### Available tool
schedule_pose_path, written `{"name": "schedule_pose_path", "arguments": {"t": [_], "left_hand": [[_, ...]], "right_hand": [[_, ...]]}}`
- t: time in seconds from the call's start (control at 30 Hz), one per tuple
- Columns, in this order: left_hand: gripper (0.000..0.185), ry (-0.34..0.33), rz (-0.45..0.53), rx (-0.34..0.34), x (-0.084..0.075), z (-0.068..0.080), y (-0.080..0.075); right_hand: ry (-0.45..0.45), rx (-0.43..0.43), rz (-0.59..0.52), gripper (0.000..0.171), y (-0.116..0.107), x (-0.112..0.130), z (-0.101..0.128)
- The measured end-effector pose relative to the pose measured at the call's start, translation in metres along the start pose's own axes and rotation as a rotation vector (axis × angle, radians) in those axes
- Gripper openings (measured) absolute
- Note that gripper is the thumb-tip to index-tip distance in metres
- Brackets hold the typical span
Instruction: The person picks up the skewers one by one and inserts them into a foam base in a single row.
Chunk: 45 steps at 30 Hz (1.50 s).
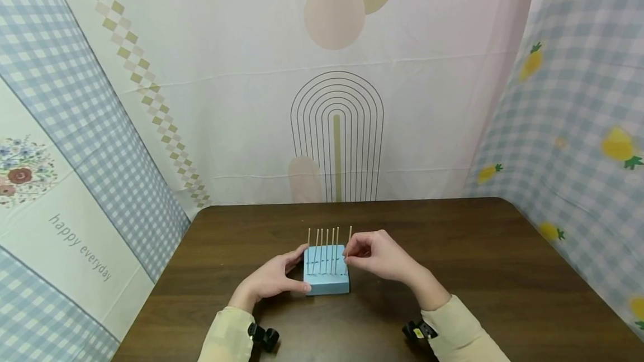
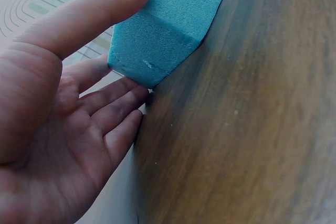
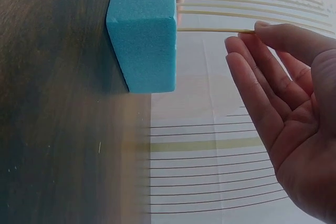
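Observation:
A light blue foam block (image 1: 327, 285) lies on the table, with several thin wooden sticks (image 1: 327, 237) standing upright in its top. My left hand (image 1: 271, 277) holds the block at its left side, thumb at the near left corner and fingers toward the far left. In the left wrist view the thumb (image 2: 105, 14) overlaps the block's face and the fingertips reach its lower edge. Between thumb and forefinger, my right hand (image 1: 379, 254) pinches one more thin wooden stick (image 3: 215, 30) over the block's right edge. Its lower end meets the block's top surface in the right wrist view.
Under the block is a dark brown wooden table (image 1: 241, 228). Behind it hangs a white patterned cloth (image 1: 241, 116), with checked cloths (image 1: 568, 127) at the sides. Each wrist carries a small black camera (image 1: 264, 337) near the sleeve cuff.

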<state>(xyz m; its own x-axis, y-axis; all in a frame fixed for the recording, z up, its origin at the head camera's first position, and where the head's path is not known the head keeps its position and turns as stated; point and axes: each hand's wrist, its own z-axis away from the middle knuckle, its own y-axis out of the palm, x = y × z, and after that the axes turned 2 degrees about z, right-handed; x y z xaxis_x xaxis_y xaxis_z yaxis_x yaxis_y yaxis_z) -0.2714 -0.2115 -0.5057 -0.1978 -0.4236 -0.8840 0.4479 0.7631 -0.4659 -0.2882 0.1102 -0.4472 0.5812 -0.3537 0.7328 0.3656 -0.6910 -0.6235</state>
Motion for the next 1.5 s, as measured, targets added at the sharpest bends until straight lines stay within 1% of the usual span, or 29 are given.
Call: {"name": "schedule_pose_path", "arguments": {"t": [0.23,0.73,1.0,1.2,1.5], "left_hand": [[0.105,-0.004,-0.014,-0.007,-0.0030,0.0003,-0.0017],[0.106,-0.017,-0.032,-0.025,-0.0042,-0.0007,-0.0054],[0.107,-0.034,-0.029,-0.025,-0.0033,0.0011,-0.0049],[0.106,-0.021,-0.025,-0.026,-0.0029,-0.0009,-0.0039],[0.106,-0.023,-0.017,-0.009,-0.0015,-0.0001,0.0016]], "right_hand": [[0.027,0.005,0.024,0.012,0.0013,0.0008,-0.0020],[0.073,-0.021,0.100,0.011,0.0037,0.0070,-0.0061],[0.084,-0.010,0.094,0.012,0.0049,0.0085,-0.0056],[0.077,-0.013,0.106,0.013,0.0038,0.0087,-0.0046],[0.079,0.016,0.092,0.008,0.0050,0.0044,0.0012]]}}
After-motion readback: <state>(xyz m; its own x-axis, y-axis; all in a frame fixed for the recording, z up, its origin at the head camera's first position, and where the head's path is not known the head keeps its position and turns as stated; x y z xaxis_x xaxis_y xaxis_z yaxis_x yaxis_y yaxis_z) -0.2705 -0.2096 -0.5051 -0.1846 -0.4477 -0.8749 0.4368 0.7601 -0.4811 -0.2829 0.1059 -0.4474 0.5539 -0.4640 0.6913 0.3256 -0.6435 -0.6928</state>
